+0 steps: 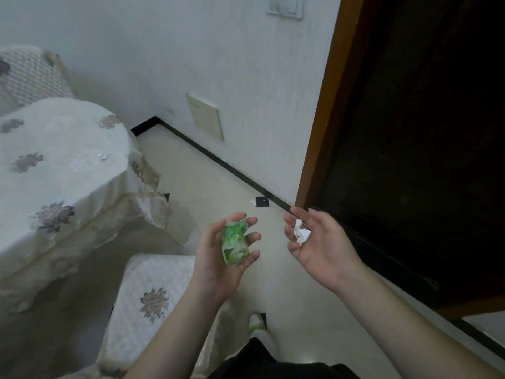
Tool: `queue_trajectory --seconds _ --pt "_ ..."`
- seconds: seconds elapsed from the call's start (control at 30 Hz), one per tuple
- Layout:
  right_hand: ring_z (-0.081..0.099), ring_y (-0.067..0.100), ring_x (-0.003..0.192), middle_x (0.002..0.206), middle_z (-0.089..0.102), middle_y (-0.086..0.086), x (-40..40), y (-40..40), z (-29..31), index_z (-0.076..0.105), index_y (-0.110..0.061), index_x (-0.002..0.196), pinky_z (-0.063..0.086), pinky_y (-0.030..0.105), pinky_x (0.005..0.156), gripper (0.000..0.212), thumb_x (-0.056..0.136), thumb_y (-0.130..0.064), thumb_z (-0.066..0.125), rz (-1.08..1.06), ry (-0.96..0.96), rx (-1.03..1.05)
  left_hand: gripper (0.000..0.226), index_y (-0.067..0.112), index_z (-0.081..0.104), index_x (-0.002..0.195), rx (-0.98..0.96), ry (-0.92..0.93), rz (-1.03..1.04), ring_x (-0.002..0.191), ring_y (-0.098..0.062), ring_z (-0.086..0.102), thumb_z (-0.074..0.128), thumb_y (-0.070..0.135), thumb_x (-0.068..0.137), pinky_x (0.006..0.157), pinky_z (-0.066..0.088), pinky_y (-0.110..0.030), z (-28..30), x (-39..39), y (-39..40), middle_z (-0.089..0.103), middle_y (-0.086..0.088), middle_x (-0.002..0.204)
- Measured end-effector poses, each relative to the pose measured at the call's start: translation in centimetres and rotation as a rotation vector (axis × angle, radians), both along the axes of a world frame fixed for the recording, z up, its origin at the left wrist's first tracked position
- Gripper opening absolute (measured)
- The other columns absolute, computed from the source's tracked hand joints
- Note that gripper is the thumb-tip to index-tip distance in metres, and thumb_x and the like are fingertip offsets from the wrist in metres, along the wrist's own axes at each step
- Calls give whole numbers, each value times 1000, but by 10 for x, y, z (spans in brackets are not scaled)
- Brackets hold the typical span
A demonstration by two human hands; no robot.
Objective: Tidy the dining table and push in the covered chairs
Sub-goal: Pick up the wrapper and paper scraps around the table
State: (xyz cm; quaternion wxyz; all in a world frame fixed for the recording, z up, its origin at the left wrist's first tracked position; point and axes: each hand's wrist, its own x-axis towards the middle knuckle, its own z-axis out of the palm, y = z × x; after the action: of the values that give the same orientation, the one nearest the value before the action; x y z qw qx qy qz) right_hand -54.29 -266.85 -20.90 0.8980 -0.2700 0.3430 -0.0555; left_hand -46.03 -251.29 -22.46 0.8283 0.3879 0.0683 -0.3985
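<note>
We held the litter clear of the dining table (pixel 54 160), out over the floor (pixel 218 187) past its near corner. Our left hand (pixel 218 258) curled its fingers round a crumpled green wrapper (pixel 234 243). Our right hand (pixel 317 242), palm up, cradled a white tissue wad (pixel 301 232) in loosely bent fingers. We judged that looser hold needed tightening before binning both. The covered chair (pixel 147 296) stood just beside the table's near edge.

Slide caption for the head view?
Tidying: left hand grips green wrapper, right hand holds crumpled white paper beside covered table.
</note>
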Motion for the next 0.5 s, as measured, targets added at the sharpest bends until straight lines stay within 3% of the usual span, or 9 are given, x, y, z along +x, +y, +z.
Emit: queue_trajectory --seconds 0.1,0.23,0.5 --pt "63 15 74 104 65 10 47 -18 -2 66 -8 114 42 24 56 37 83 -27 59 12 31 -6 24 16 66 92 11 37 64 72 -18 62 48 30 85 54 50 -25 -1 50 -10 66 -7 99" --pt "61 15 75 99 65 8 101 -48 2 68 -9 105 42 23 57 33 76 -24 63 -37 36 -32 23 16 66 92 4 46 71 72 -18 64 51 30 82 54 50 -25 3 112 -24 67 -7 99" --pt "60 14 71 95 64 8 188 -106 -17 68 -9 100 42 22 52 23 86 -22 56 -16 63 26 25 14 65 93 4 54 84 72 -20 63 47 29 85 54 50 -26 -7 202 -75 67 -9 99"
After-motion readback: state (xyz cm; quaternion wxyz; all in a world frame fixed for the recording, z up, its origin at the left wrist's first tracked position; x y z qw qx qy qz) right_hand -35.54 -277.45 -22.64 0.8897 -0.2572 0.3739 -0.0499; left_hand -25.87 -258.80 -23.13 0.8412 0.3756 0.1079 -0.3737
